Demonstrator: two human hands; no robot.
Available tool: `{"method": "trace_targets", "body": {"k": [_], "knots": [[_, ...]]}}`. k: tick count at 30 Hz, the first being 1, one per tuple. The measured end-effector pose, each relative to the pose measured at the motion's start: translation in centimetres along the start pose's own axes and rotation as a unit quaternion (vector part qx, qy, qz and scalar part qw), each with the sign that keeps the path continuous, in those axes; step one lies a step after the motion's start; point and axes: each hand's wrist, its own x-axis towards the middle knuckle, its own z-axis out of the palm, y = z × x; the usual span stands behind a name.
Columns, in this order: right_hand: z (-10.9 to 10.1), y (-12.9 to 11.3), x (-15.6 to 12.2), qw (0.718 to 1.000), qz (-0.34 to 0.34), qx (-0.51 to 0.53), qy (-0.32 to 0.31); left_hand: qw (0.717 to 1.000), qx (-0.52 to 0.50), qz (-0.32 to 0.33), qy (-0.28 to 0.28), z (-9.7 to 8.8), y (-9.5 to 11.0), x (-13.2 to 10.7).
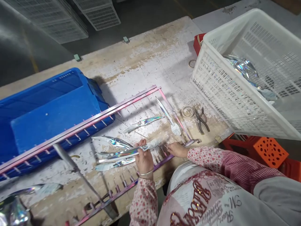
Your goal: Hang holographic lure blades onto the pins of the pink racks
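My left hand (144,160), a bracelet at its wrist, is closed around a long, slim, iridescent silver piece (131,152) with a pale, wrapped-looking end. My right hand (178,150) is beside that pale end, over the near rail of a pink and purple pegged rack (166,161). Its fingertips are drawn together at the pegs; what they grip is too small to make out. More silver pieces lie near my left hand, among them a silver piece with a pale tip (143,123) and a slanted silver piece (168,114).
A blue bin (54,116) stands at the left, partly under the rack's far rail. To the right, a white perforated crate (211,84) holds shiny pieces. Pliers (201,121) and a tape roll (187,111) lie near it. An orange stool (270,152) is below the crate.
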Motion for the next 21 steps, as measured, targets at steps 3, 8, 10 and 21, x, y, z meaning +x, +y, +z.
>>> {"method": "trace_targets", "body": {"k": [3,8,10,21], "knots": [[0.8,0.3,-0.2,0.998,-0.015,0.033,0.046,0.999,-0.019,-0.032,0.027,-0.6,-2.1,-1.5],[2.0,1.0,-0.3,0.994,0.006,0.053,0.095,0.996,-0.009,-0.074,0.053,-1.1,-4.3,-3.2],[2.1,1.1,-0.3,0.994,0.003,0.049,0.095,0.995,-0.003,-0.080,0.059,-1.2,-4.9,-3.7],[1.8,1.4,-0.8,0.994,-0.030,0.044,0.091,0.992,0.010,-0.091,0.083,-1.8,-5.8,-4.7]]}}
